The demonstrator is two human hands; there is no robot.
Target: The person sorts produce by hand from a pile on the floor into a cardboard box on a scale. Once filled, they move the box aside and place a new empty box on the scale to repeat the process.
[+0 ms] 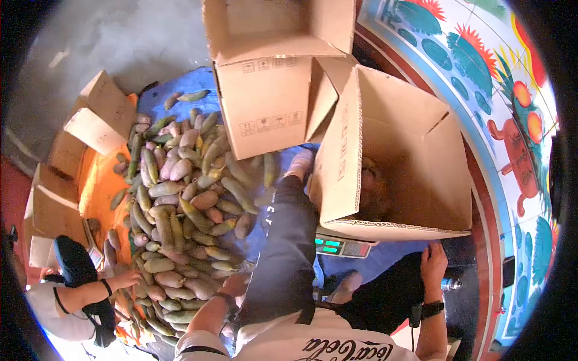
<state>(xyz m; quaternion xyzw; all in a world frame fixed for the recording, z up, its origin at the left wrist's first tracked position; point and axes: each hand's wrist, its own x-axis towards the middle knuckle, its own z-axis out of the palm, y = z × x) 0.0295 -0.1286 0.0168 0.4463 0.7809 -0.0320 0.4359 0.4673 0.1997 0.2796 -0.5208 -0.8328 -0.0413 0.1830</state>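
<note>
Resting right hand [433, 265] on knee [414, 265], left hand [238, 284] beside vegetables [180, 219].

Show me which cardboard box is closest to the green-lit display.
The rightmost box: the display sits at its near edge; other boxes stand farther off.

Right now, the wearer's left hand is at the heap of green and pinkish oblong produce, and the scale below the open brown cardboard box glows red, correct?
No: the head view shows the scale's display glowing green. The left hand is indeed at the heap.
</note>
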